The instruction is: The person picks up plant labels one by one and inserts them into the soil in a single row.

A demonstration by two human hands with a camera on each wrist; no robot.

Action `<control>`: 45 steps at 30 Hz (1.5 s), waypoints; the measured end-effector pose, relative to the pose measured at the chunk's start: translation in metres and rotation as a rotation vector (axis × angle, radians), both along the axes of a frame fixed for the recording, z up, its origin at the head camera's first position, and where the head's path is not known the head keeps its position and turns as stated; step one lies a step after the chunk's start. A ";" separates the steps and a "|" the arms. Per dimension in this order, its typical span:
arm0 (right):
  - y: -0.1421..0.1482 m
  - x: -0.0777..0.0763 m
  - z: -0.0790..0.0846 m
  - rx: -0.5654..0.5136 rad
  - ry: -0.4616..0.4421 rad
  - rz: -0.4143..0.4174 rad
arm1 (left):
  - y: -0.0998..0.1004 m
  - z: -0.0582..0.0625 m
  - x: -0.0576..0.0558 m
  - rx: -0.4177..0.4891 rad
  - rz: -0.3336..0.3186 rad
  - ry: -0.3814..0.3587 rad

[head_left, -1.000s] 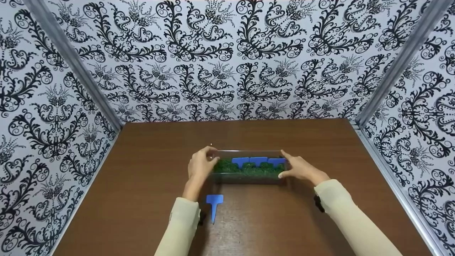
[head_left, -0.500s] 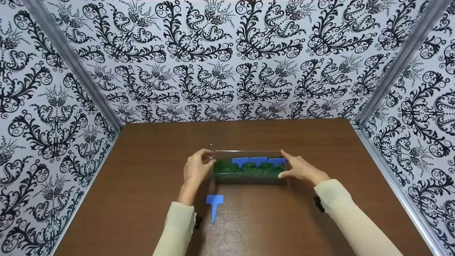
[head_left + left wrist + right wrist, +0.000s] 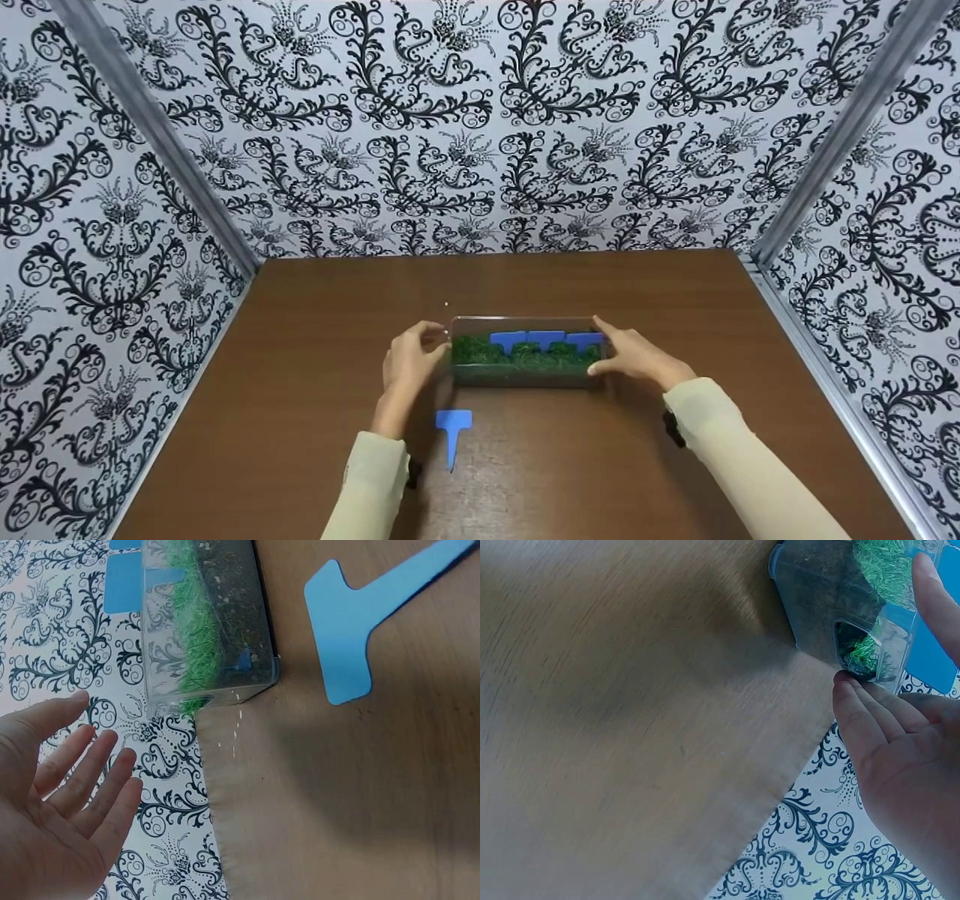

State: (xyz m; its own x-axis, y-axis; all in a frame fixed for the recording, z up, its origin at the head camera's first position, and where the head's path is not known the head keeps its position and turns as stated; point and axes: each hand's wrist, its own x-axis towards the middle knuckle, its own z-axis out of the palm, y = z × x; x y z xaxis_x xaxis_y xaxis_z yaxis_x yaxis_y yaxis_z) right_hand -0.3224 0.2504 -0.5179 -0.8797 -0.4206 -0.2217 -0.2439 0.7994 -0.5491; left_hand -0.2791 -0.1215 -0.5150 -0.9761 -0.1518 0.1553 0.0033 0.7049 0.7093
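A clear rectangular box [image 3: 525,376] sits on the table, with dark soil and green artificial grass [image 3: 196,637] inside. Three blue T-shaped plant labels [image 3: 546,341] stand in a row in its right part. Another blue plant label [image 3: 453,421] lies flat in front of the box's left end, stem toward the person. My left hand [image 3: 407,360] is just off the box's left end, and its fingers are loose and hold nothing in the left wrist view. At the right end, my right hand [image 3: 904,746] rests nearly straight fingertips against the wall, thumb near the front corner.
The brown wooden table [image 3: 337,315] is enclosed by walls with black-and-white scroll patterns [image 3: 480,150]. Metal corner posts [image 3: 825,127] stand at the back left and right. A few small white specks [image 3: 238,727] show by the box's left end.
My left hand has let go of the box's left end and moved a little left and toward the person. The box, right hand and loose label stay in place.
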 end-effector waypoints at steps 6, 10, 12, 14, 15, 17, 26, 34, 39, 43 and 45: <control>0.001 -0.001 0.000 0.020 0.002 0.008 | -0.002 -0.003 0.004 -0.014 -0.001 0.011; 0.002 -0.001 -0.001 0.013 0.011 0.006 | -0.003 -0.005 0.005 -0.029 0.005 -0.015; 0.002 -0.001 -0.001 0.009 0.009 0.003 | -0.003 -0.007 0.005 -0.031 0.003 -0.032; 0.002 -0.001 -0.001 0.007 0.010 0.002 | -0.004 -0.009 0.006 -0.028 0.002 -0.044; 0.002 -0.001 -0.002 0.005 0.010 0.001 | -0.004 -0.010 0.006 -0.024 0.002 -0.050; 0.002 -0.002 -0.002 0.004 0.006 0.000 | -0.004 -0.012 0.007 -0.028 -0.003 -0.058; 0.001 -0.001 -0.002 -0.002 0.002 0.002 | -0.006 -0.022 0.012 -0.043 -0.024 -0.094; 0.001 -0.001 -0.001 0.005 -0.028 -0.019 | -0.007 -0.027 0.017 -0.062 -0.030 -0.146; 0.001 -0.001 -0.001 -0.001 -0.021 -0.018 | -0.006 -0.031 0.019 -0.095 -0.028 -0.199; 0.001 0.000 -0.002 -0.003 -0.011 -0.016 | -0.007 -0.034 0.022 -0.109 -0.028 -0.241; 0.001 0.000 -0.002 -0.001 -0.006 -0.016 | -0.007 -0.035 0.023 -0.111 -0.026 -0.258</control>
State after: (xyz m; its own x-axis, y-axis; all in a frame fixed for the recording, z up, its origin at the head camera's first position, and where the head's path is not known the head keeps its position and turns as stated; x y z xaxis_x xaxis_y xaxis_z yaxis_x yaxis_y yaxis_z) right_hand -0.3227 0.2515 -0.5198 -0.8851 -0.4066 -0.2265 -0.2274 0.8024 -0.5517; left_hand -0.2558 -0.1285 -0.5498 -0.9889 -0.1223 -0.0841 -0.1482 0.7801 0.6079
